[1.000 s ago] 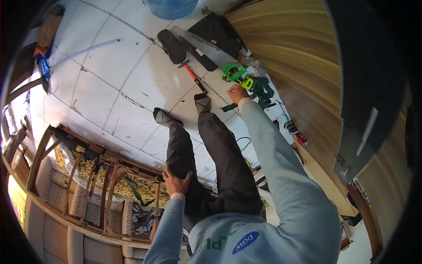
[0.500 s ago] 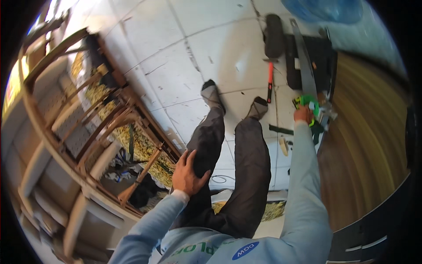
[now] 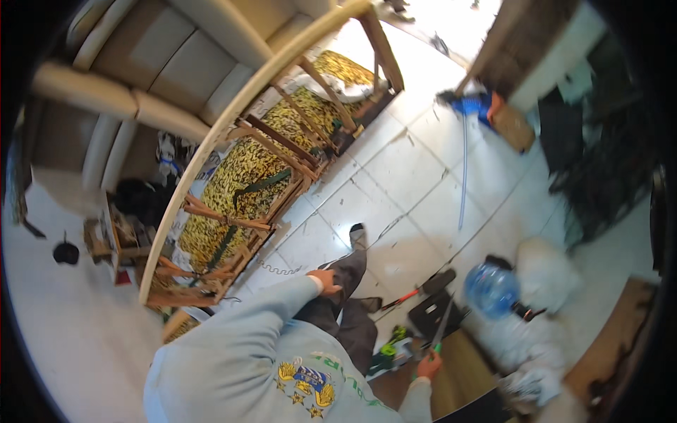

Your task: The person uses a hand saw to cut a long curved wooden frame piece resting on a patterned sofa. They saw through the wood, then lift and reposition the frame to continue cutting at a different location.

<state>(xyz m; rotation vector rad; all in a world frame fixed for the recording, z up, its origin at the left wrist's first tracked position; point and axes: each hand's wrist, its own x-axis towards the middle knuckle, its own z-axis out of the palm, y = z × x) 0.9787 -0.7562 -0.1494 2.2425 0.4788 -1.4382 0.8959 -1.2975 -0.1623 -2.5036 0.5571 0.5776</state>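
Observation:
My right hand [image 3: 428, 366] is closed round the green handle of a handsaw [image 3: 444, 321], whose long grey blade points away over a black case [image 3: 430, 315]. Resting on my left leg near the knee, my left hand [image 3: 326, 281] holds nothing, and its fingers lie over the dark trousers. Left of the case is a hammer-like tool with a red and black handle [image 3: 400, 301]. A dark cylindrical item [image 3: 438, 282] lies beside it. Small green and black items [image 3: 396, 340] lie close to my right hand, too blurred to name.
A bare curved wooden sofa frame [image 3: 271, 229] stands to my left over yellow-patterned fabric [image 3: 236, 169]. Beige sofas [image 3: 162, 53] stand behind it. A blue water jug [image 3: 491, 290] and white bags [image 3: 546, 271] are at right. A brown wooden surface [image 3: 462, 377] lies beside my right hand.
My right hand has picked up the handsaw by its green handle from among the tools. My view has swung toward the left and far side; my left hand stays on my leg.

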